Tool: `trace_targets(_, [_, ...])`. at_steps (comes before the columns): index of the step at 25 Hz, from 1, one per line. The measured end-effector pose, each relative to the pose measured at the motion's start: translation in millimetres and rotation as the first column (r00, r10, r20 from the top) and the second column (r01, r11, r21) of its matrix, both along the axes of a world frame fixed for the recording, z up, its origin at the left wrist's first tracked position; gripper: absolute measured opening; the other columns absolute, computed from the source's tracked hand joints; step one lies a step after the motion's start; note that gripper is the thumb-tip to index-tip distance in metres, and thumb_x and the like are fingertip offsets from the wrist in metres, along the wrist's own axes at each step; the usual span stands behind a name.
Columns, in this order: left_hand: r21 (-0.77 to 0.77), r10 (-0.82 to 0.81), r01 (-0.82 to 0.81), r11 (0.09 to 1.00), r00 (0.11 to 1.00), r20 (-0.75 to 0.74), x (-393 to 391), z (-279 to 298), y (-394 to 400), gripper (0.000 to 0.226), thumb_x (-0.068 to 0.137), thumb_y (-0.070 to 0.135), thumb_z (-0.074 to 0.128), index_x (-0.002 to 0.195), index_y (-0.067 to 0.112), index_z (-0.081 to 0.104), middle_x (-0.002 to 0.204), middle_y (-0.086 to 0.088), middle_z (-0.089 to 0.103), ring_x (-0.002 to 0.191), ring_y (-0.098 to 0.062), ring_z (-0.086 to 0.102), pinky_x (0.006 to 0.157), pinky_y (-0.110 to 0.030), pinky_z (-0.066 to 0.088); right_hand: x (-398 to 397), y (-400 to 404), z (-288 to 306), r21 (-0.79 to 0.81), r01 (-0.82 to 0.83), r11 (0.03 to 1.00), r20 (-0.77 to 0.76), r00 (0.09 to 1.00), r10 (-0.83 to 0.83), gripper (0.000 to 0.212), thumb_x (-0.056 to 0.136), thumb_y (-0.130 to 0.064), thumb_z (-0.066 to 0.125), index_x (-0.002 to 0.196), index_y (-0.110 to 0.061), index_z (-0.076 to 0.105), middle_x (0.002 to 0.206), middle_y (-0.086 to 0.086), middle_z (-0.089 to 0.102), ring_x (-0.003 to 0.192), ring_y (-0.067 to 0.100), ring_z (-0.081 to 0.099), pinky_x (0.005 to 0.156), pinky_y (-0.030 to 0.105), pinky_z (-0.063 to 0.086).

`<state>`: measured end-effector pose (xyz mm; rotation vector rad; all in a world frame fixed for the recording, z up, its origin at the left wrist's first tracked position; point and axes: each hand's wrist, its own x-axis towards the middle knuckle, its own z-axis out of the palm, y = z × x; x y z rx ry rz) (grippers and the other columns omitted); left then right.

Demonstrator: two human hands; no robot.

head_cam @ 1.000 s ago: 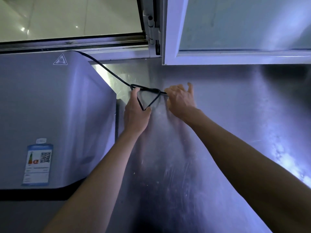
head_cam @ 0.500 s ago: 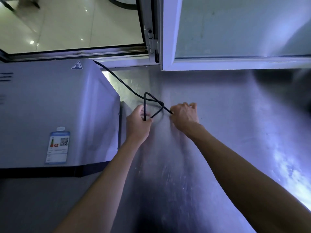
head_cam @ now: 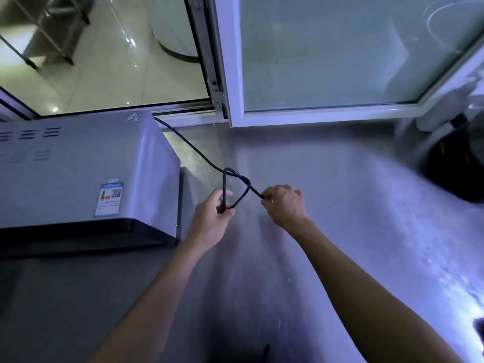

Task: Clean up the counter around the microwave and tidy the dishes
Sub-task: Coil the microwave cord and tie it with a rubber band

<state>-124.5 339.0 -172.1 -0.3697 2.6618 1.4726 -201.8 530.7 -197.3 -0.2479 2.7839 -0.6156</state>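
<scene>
A grey microwave [head_cam: 78, 176] stands at the left on the steel counter [head_cam: 340, 205]. Its black power cord [head_cam: 193, 150] runs from behind the microwave's back corner out over the counter and is folded into a small loop. My left hand [head_cam: 213, 218] pinches the bottom of that loop just right of the microwave. My right hand [head_cam: 284, 205] is closed on the cord's far end a short way to the right; whatever is at that end is hidden in the fist.
A white-framed window [head_cam: 327, 61] runs along the back of the counter, its left pane open. A dark round appliance [head_cam: 461, 166] sits at the far right. A small dark object [head_cam: 479, 327] shows at the right edge.
Both hands have drawn the looped cord toward me, away from the window. The loop has turned from pointing down to standing up above my left hand. The view has tilted up.
</scene>
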Motion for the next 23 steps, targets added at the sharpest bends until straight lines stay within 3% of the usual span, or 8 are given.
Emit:
trace_targets(4, [-0.035,-0.088,0.087,0.996,0.995,-0.04,21.3,17.7,6.1,0.019,0.089,0.011,0.066,0.089,0.028,0.059,0.077,0.006,0.065,0.072,-0.02,0.065,0.066,-0.032,0.052,20.4,-1.9,10.2,-0.117,0.016,0.993,0.16,0.987,0.003,0.021,0.089,-0.022,0.058,0.104,-0.025,0.072,0.096,-0.002,0.075,0.094,0.022,0.067,0.094,0.037,0.048])
trace_targets(6, [-0.089,-0.125,0.121,0.989,0.991,-0.045,31.7,23.4,5.0,0.018,0.091,0.008,0.064,0.083,0.025,0.058,0.073,0.003,0.064,0.07,-0.024,0.064,0.066,-0.039,0.054,26.8,-3.5,18.6,-0.225,0.039,0.974,0.153,0.988,-0.004,0.026,0.091,-0.022,0.059,0.114,-0.024,0.07,0.103,-0.002,0.074,0.095,0.02,0.067,0.09,0.036,0.053])
trace_targets(10, [-0.224,-0.122,0.108,0.969,0.991,-0.047,46.1,30.9,-1.8,0.023,0.09,0.005,0.064,0.08,0.026,0.061,0.076,0.007,0.066,0.072,-0.023,0.063,0.067,-0.042,0.053,32.3,-5.1,41.2,-0.46,0.024,0.888,-0.052,0.997,-0.054,0.042,0.093,-0.019,0.059,0.135,-0.025,0.056,0.12,0.0,0.066,0.091,0.015,0.064,0.082,0.035,0.056])
trace_targets(14, [-0.359,-0.165,0.118,0.926,0.981,-0.105,51.4,42.5,-6.9,0.024,0.09,0.003,0.063,0.084,0.025,0.068,0.086,0.013,0.068,0.075,-0.011,0.062,0.067,-0.034,0.053,36.5,-3.3,61.1,-0.338,-0.315,0.887,-0.321,0.924,0.206,0.056,0.092,-0.015,0.061,0.145,-0.026,0.047,0.141,0.002,0.054,0.121,0.024,0.052,0.097,0.039,0.047])
trace_targets(17, [-0.428,-0.171,0.11,0.897,0.98,-0.106,53.8,50.9,-4.8,0.025,0.09,0.004,0.062,0.085,0.028,0.069,0.084,0.016,0.066,0.067,-0.006,0.057,0.059,-0.029,0.047,39.2,-4.1,71.0,-0.229,-0.455,0.861,-0.41,0.847,0.338,0.043,0.092,-0.016,0.066,0.135,-0.022,0.061,0.139,0.003,0.057,0.122,0.029,0.051,0.099,0.042,0.045])
trace_targets(20, [-0.432,-0.155,0.097,0.897,0.983,-0.102,59.8,55.3,0.2,0.024,0.09,0.006,0.061,0.084,0.029,0.063,0.081,0.019,0.064,0.064,-0.002,0.056,0.054,-0.025,0.04,43.2,0.6,75.1,-0.236,-0.489,0.84,-0.501,0.802,0.326,0.019,0.091,-0.02,0.069,0.11,-0.017,0.075,0.121,0.001,0.069,0.116,0.027,0.059,0.091,0.043,0.048])
trace_targets(23, [-0.485,-0.142,0.073,0.872,0.984,-0.107,66.8,59.5,7.3,0.02,0.094,0.02,0.061,0.083,0.033,0.051,0.075,0.032,0.06,0.062,0.002,0.054,0.048,-0.019,0.03,45.9,13.2,78.0,-0.255,-0.499,0.828,-0.592,0.758,0.275,0.011,0.09,-0.021,0.071,0.099,-0.018,0.076,0.109,-0.002,0.072,0.107,0.024,0.064,0.084,0.036,0.048])
